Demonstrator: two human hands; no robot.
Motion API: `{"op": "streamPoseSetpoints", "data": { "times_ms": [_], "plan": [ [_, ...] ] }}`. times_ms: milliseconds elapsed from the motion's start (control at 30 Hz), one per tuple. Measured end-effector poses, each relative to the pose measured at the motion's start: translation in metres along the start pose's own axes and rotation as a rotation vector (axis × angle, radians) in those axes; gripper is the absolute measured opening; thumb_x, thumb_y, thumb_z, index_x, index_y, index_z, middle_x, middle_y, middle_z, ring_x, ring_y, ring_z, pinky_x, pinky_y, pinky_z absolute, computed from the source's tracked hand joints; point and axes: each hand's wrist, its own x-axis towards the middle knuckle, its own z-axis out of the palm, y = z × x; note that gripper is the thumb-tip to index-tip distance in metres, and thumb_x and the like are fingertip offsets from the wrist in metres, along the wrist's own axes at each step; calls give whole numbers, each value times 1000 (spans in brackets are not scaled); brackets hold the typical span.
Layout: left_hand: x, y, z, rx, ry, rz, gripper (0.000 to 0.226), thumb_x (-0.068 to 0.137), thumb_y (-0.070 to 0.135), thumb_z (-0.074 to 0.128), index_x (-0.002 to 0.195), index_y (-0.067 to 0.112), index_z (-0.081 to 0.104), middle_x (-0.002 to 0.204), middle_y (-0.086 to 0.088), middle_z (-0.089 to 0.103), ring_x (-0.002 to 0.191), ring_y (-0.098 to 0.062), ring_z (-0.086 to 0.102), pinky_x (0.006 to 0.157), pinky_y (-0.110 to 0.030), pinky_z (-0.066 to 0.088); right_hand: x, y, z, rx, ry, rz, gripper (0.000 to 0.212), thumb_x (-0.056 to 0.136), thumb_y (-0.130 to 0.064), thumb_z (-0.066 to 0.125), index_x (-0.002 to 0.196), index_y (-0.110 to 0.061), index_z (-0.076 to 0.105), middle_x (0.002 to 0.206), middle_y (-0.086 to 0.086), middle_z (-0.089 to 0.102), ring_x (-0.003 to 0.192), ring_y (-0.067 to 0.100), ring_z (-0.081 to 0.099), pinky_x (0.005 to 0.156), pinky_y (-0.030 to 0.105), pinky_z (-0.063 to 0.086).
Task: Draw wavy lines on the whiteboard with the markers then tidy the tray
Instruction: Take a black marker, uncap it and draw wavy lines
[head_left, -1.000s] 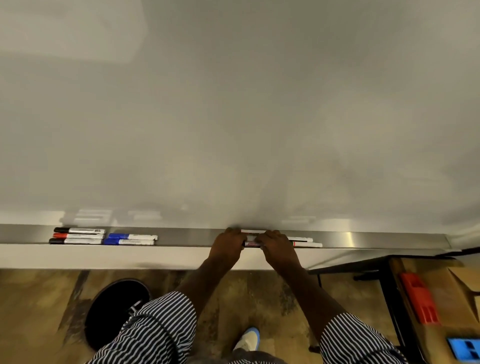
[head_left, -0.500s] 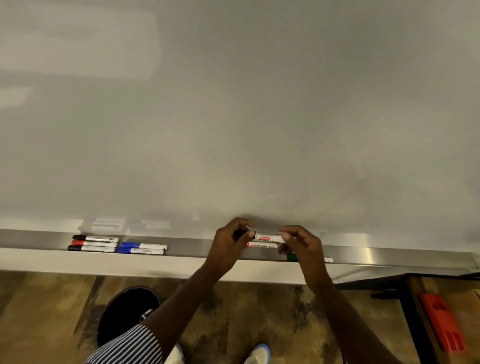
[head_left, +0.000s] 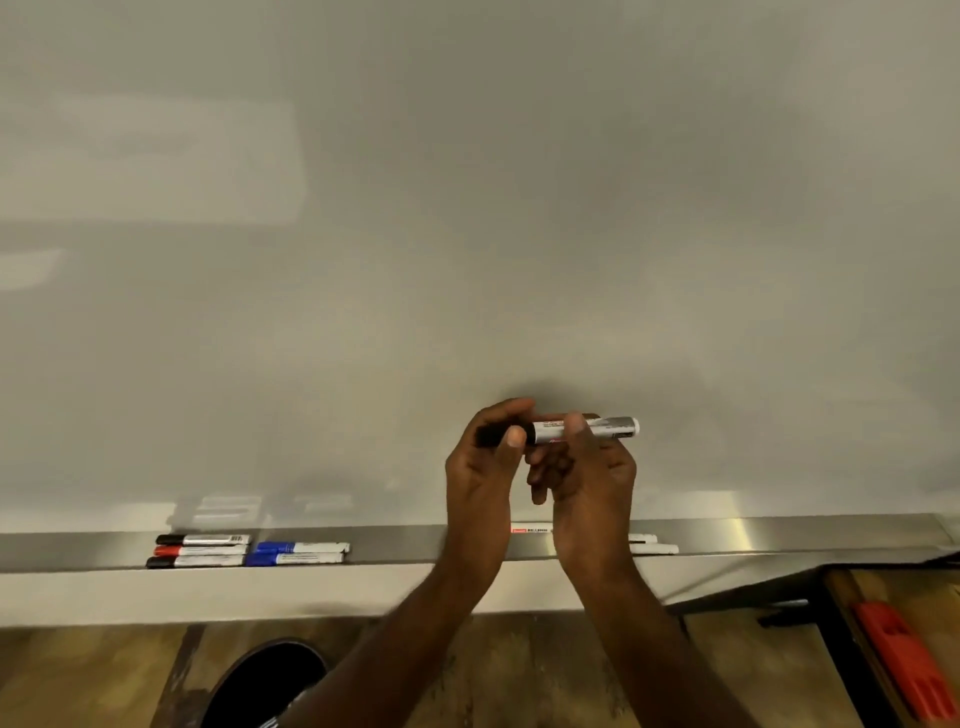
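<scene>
A black-capped marker (head_left: 597, 427) is held level in front of the blank whiteboard (head_left: 467, 208), above the metal tray (head_left: 405, 543). My left hand (head_left: 488, 467) grips its black cap end. My right hand (head_left: 587, 473) pinches its white barrel. On the tray's left lie two black markers and a red marker (head_left: 200, 550), with two blue markers (head_left: 298, 553) beside them. Behind my hands more markers (head_left: 652, 544) lie on the tray, partly hidden.
A black round bin (head_left: 260, 686) stands on the wooden floor below the tray. At the lower right, a dark-framed table (head_left: 841, 623) carries a red object (head_left: 904, 660).
Both hands have lifted one marker from the tray up in front of the board. The left hand has closed round its cap and the right round its barrel. The view has tilted upward.
</scene>
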Motion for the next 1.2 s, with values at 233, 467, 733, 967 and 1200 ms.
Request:
{"op": "streamPoseSetpoints", "data": {
  "times_ms": [233, 467, 733, 967, 1200],
  "plan": [
    [-2, 29, -6, -211, 93, -88, 33, 100, 29, 46, 112, 4, 64, 120, -14, 72, 110, -32, 69, 81, -32, 57, -18, 12, 45, -99, 165, -19, 34, 89, -40, 61, 71, -15, 76, 63, 14, 69, 51, 24, 62, 48, 28, 48],
    [2, 56, -30, -310, 122, -104, 31, 96, 33, 48, 106, 9, 65, 120, -11, 72, 113, -30, 68, 91, -39, 53, -28, 19, 80, -69, 168, -59, 29, 102, -23, 54, 87, -5, 72, 69, 10, 71, 59, 21, 65, 54, 27, 51],
    [47, 118, -108, -568, 273, 4, 29, 105, 30, 42, 100, 7, 60, 122, -23, 69, 116, -33, 67, 101, -47, 53, -4, -28, 69, 250, 262, -247, 21, 98, -24, 45, 86, -16, 60, 57, -5, 60, 47, 12, 54, 44, 18, 35],
    [58, 178, -106, -283, -4, 249, 19, 106, 12, 42, 103, 2, 57, 120, -24, 69, 113, -40, 67, 94, -53, 56, -6, -77, 112, 51, 46, -556, 18, 99, -20, 48, 90, -11, 60, 71, 4, 63, 57, 22, 57, 47, 25, 40],
    [64, 264, -93, -77, -118, 645, 37, 104, 18, 43, 73, 28, 63, 87, -15, 73, 97, -41, 70, 76, -47, 58, -10, -135, 173, -71, -89, -873, 14, 98, -16, 53, 88, -9, 60, 74, 5, 65, 54, 27, 59, 46, 28, 41]
  ]
}}
